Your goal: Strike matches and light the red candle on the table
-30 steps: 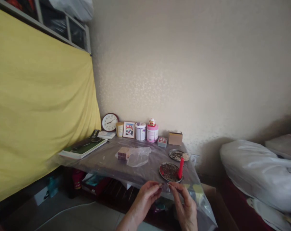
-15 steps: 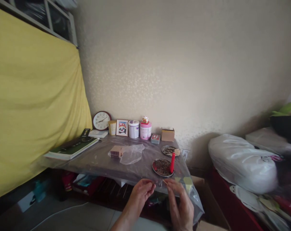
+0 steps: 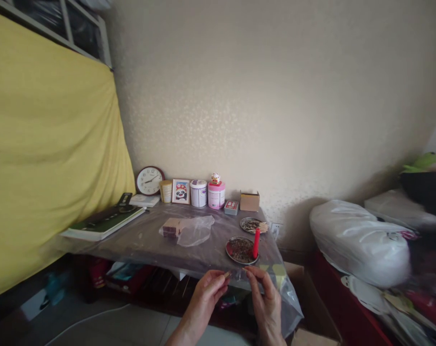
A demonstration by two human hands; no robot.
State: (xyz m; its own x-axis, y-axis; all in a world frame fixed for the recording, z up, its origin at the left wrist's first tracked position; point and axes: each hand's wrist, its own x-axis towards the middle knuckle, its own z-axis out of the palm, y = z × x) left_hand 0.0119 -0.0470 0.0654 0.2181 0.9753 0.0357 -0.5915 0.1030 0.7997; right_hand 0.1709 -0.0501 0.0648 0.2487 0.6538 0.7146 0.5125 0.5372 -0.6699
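Observation:
In front of the table's near edge, my left hand [image 3: 206,297] is closed in a pinch. Something small shows at its fingertips, too tiny to make out. A short gap to the right, my right hand [image 3: 266,300] pinches a thin wooden matchstick [image 3: 244,269], its tip pointing up and left. Just beyond my hands on the table lies a round metal plate [image 3: 236,260] covered in dark bits, with a red candle [image 3: 256,243] standing upright at its right side. Behind it, a second metal plate [image 3: 244,228] holds dark bits and several pale sticks.
A plastic-covered table [image 3: 207,252] carries a block of small boxes [image 3: 171,228] in clear wrap. Along the wall stand a clock [image 3: 150,180], a panda picture [image 3: 181,191], two tins and a cardboard box [image 3: 249,201]. A green book [image 3: 106,222] lies left; white bags [image 3: 358,242] sit right.
The view has shifted slightly, moving the table things a little left. My right hand has turned somewhat more upright, and the stick shows less. Both hands stay pinched near each other.

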